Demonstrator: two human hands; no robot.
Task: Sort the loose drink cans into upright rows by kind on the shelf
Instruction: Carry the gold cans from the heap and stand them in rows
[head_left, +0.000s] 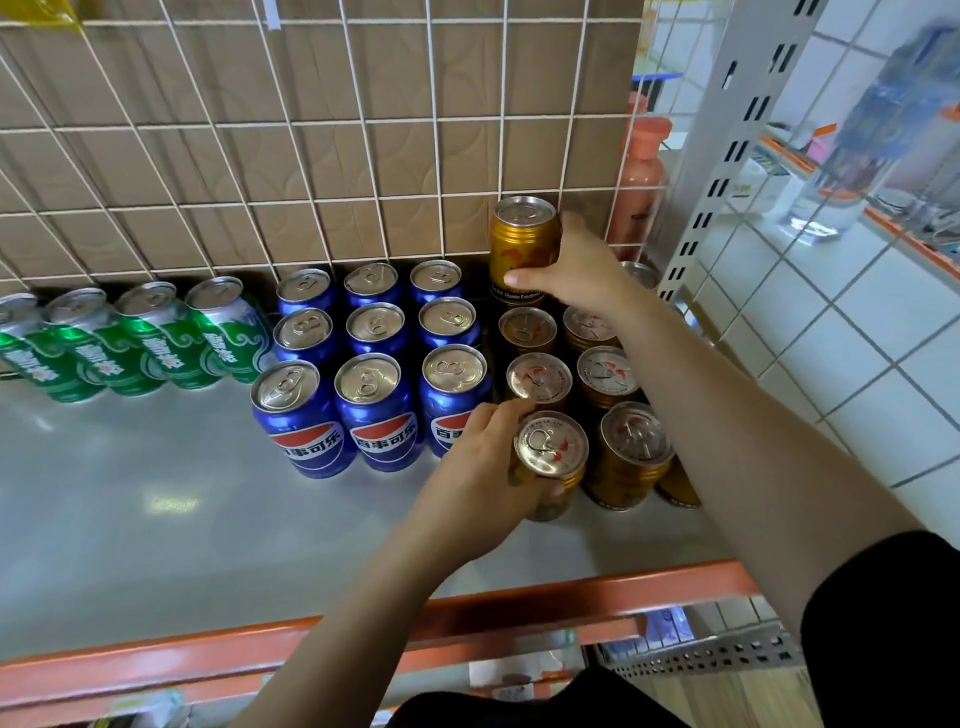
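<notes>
My right hand (576, 270) grips a gold can (522, 244) that it holds raised at the back of the gold cans' block, near the wire grid. My left hand (483, 478) is wrapped around the front gold can (550, 452) of the left gold row, which stands on the shelf. Other gold cans (631, 441) stand upright in two rows on the right. Blue cola cans (374, 384) form an upright three-by-three block in the middle. Several green cans (156, 338) stand in a line at the back left.
The grey shelf (156, 493) has an orange front lip (311, 639). A white wire grid (311, 124) backs the shelf in front of brown board. A pink bottle (639, 176) stands behind the grid at the right, beside a white slotted upright (727, 156).
</notes>
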